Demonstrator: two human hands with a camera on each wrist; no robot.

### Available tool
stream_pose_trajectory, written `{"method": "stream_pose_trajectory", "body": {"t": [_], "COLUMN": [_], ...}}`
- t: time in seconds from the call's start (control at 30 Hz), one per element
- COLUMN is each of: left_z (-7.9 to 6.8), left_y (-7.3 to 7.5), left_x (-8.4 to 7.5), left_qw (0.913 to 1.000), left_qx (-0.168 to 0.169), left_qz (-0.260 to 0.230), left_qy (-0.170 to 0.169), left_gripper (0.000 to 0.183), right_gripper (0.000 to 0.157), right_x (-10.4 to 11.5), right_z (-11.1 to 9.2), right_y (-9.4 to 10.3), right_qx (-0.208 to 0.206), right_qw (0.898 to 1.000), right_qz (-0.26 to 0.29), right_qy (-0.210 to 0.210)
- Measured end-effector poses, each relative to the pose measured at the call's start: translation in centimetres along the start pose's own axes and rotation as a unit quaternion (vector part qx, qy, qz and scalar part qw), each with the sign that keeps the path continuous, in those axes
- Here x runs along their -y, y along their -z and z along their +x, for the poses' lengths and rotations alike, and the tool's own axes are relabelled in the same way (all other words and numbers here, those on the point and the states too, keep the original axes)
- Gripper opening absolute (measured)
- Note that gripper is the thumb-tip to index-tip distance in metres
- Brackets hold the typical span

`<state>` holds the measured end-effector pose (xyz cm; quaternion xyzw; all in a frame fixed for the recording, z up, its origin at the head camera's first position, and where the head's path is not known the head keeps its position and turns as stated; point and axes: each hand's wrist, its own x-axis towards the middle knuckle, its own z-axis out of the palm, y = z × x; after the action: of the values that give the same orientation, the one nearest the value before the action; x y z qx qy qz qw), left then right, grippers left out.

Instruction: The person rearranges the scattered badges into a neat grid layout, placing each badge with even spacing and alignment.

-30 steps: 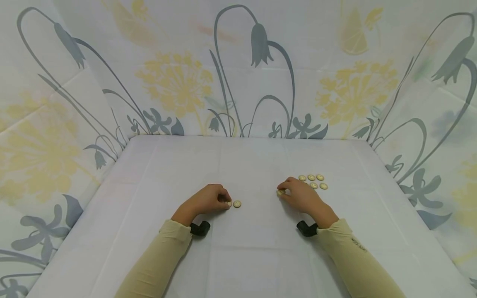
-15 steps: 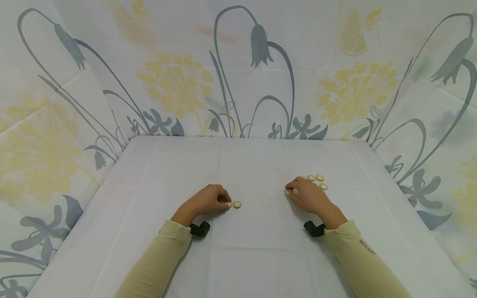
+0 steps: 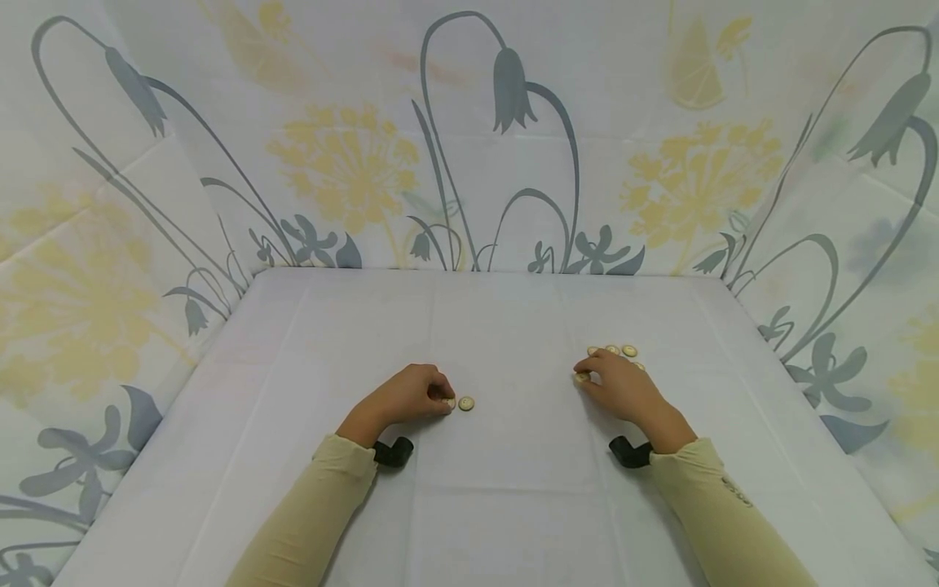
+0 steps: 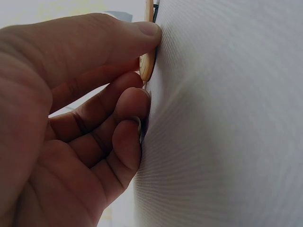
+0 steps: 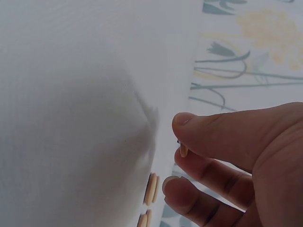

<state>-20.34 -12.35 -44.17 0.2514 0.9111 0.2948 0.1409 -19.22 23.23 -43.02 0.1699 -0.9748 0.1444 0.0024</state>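
Note:
My left hand point(image 3: 411, 393) rests on the white table and pinches a small round wooden disc point(image 4: 147, 65) with thumb and fingers. Beside it, just to the right, lies another pale wooden disc point(image 3: 466, 403) with a dark mark on its face. My right hand point(image 3: 622, 389) pinches a further wooden disc point(image 5: 184, 150) between thumb and forefinger; in the right wrist view it is off the cloth. Behind and partly under that hand are several similar discs, among them one at the back right point(image 3: 629, 350); the hand hides some of the others.
White cloth covers the table point(image 3: 506, 489). Flower-printed fabric point(image 3: 469, 147) rises behind it and along both sides. A black wrist mount point(image 3: 394, 452) is strapped to the left wrist, and another black mount point(image 3: 629, 452) to the right one.
My right hand has moved right with its wooden disc, nearer the group of discs, and now covers more of them. My left hand has stayed in place.

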Motion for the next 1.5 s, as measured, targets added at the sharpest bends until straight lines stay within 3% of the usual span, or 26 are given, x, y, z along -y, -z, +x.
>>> {"method": "stream_pose_trajectory", "body": {"t": [1.5], "left_z": [0.0], "left_y": [-0.2], "left_x": [0.3], "left_qw": [1.0], "left_qx": [0.001], "left_qz": [0.003], "left_qy": [0.002], "left_gripper": [0.012], "right_gripper": [0.026], "right_x": [-3.5], "right_z": [-1.4], "right_y": [1.2], "right_qx": [-0.011], "right_qw": [0.999], "right_qz": [0.005], "right_qy": [-0.046]}}
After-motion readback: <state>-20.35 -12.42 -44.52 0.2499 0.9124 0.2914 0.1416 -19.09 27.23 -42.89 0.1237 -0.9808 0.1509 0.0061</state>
